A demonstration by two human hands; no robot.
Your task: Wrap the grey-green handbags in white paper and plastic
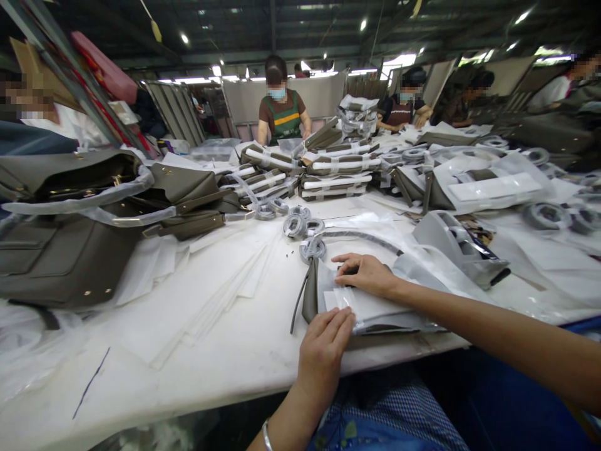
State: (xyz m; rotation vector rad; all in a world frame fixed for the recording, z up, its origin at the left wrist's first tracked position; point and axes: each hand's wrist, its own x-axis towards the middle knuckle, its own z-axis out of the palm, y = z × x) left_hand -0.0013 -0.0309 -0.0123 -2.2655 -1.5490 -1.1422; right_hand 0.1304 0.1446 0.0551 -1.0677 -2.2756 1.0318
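Note:
A grey-brown handbag (310, 294), partly wrapped in white sheet and clear plastic, lies in front of me near the table's edge. My left hand (326, 341) rests on its near side, fingers stretched out flat over a strip of clear tape (346, 298). Above that strip, my right hand (369, 274) has thumb and a finger bent together in a pinch over the wrapping; anything between the tips is too small to make out. Beyond the hand curves a wrapped handle (364, 235). Wrapped coiled straps (312, 249) sit at the bag's far left corner.
Dark handbags (61, 257) crowd the left side, beside layered white sheets (220, 282). Wrapped bags (338, 172) are stacked toward the back. A grey tape dispenser (451, 241) stands right of my right hand. A masked person (282, 113) is across the table.

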